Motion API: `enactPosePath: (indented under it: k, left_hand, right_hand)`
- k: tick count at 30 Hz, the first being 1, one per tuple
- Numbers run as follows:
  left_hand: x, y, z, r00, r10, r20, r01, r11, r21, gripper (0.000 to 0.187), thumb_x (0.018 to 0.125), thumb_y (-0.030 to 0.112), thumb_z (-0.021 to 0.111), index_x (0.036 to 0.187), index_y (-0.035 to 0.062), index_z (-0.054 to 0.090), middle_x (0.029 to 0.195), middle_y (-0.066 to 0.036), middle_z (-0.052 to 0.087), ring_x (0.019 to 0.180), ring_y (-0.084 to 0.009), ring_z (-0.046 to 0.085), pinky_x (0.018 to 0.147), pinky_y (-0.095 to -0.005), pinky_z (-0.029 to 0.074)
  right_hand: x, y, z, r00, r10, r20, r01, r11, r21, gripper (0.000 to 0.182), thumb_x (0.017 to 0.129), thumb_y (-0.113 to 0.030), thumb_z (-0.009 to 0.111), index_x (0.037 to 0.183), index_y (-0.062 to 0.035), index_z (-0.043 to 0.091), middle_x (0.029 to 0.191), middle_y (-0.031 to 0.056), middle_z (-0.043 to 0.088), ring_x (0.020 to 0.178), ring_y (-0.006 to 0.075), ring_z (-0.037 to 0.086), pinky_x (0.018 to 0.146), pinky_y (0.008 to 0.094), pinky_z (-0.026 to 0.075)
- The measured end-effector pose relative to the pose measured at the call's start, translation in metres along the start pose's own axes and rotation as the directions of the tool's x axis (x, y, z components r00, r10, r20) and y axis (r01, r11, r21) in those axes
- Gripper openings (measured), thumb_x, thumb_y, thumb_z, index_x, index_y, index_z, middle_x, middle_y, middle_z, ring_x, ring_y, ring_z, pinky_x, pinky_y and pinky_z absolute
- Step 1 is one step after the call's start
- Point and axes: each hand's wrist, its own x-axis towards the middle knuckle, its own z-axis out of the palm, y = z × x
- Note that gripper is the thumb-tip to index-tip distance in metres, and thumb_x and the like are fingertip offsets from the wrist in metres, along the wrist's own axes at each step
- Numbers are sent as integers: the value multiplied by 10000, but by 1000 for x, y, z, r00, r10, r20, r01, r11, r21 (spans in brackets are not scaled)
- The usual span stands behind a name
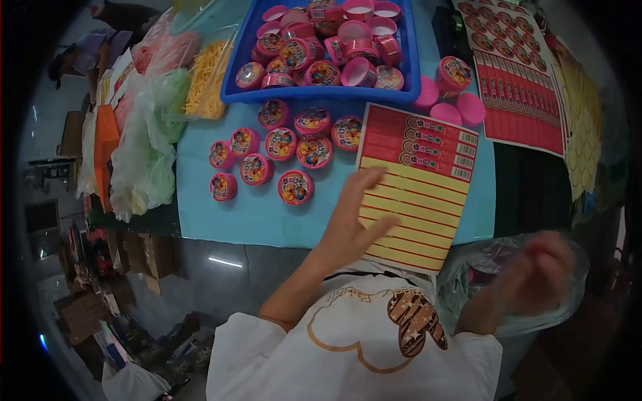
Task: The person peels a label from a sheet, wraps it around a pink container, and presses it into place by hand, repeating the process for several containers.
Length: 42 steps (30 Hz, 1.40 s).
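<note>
A blue-covered surface (267, 220) fills the view, with a grey floor below it and clear bags (144, 154) of loose stuff piled at its left edge. Right of them, about a dozen small pink tubs (281, 157) stand in loose rows, each already bearing a round cartoon label on its lid. Behind them a blue tray (411, 73) holds many more tubs, some still bare and open, so plenty looks left to do. The left hand (351, 220) lies open and flat, fingers spread, on the label sheet (418, 184): its yellow strips look mostly peeled, while red barcode strips remain at the top. The right hand (535, 271) is blurred over a plastic bag (481, 267); its grip cannot be told.
</note>
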Motion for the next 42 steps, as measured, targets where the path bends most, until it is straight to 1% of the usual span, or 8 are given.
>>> enactPosePath:
  k: [1, 9, 13, 24, 28, 32, 37, 42]
  left_hand:
    - [-5, 13, -6, 983, -26, 184, 116, 860, -497, 278, 790, 78, 586, 1019, 3, 447, 1006, -122, 505, 855, -211, 540, 776, -313, 435]
    - [-23, 0, -59, 988, -124, 97, 152, 603, -783, 129, 815, -64, 460, 938, -30, 479, 906, -127, 523, 810, -151, 524, 727, -247, 427]
    - [3, -60, -91, 984, -52, -170, 60, 997, 41, 209, 824, 51, 507, 1029, 10, 524, 972, -87, 536, 894, -173, 508, 795, -290, 394]
    - [87, -160, -100, 935, -340, -107, 316, 655, 686, 497, 734, 174, 622, 1114, -43, 386, 1022, -205, 479, 988, -337, 463, 822, -398, 387]
    - [80, -149, -99, 960, -135, -244, 265, 715, 646, 508, 696, 175, 641, 1093, -25, 395, 1009, -202, 457, 952, -341, 465, 856, -404, 378]
    - [45, -68, -108, 969, -147, -198, 170, 980, 106, 619, 655, 247, 687, 1135, -4, 387, 1075, -142, 446, 992, -250, 482, 875, -350, 399]
    - [14, -35, -82, 987, -162, 21, 135, 734, -666, 842, 611, 566, 679, 1148, -6, 375, 1130, -112, 431, 1047, -175, 467, 887, -300, 398]
    - [2, -15, -51, 961, -154, 230, 276, 476, -835, 885, 615, 657, 601, 1122, -28, 366, 1135, -132, 435, 1047, -189, 474, 886, -304, 399]
  right_hand:
    - [6, -15, 20, 943, 62, 326, -72, 997, 16, 227, 746, -181, 601, 899, -23, 544, 826, 103, 538, 652, 221, 503, 532, 316, 381]
    - [20, -33, 89, 849, 100, 519, -244, 945, 218, 232, 639, 32, 657, 858, -6, 591, 790, 85, 566, 651, 207, 556, 525, 279, 433]
    - [21, -29, 93, 847, 211, 488, -326, 931, 162, 208, 652, 67, 638, 844, 10, 585, 795, 96, 559, 663, 201, 565, 533, 263, 454]
    - [32, -37, 72, 881, 242, 407, -249, 968, -37, 188, 621, 37, 669, 782, -45, 615, 781, 56, 515, 760, 190, 515, 621, 295, 409]
    - [48, -37, 52, 886, 141, 442, -85, 986, -144, 196, 584, -49, 697, 757, -109, 629, 779, 34, 511, 800, 191, 505, 755, 369, 378]
    - [53, -39, 44, 934, 17, 356, -13, 1000, -13, 208, 555, -139, 717, 738, -184, 630, 765, -22, 553, 798, 185, 507, 857, 410, 319]
    - [57, -53, 46, 842, -55, 537, -203, 890, 409, 217, 552, -126, 729, 734, -192, 631, 727, -51, 595, 732, 141, 511, 822, 380, 329]
    - [47, -60, 66, 780, 208, 590, -547, 683, 484, 194, 588, -38, 723, 744, -103, 630, 676, -41, 581, 654, 113, 479, 690, 283, 322]
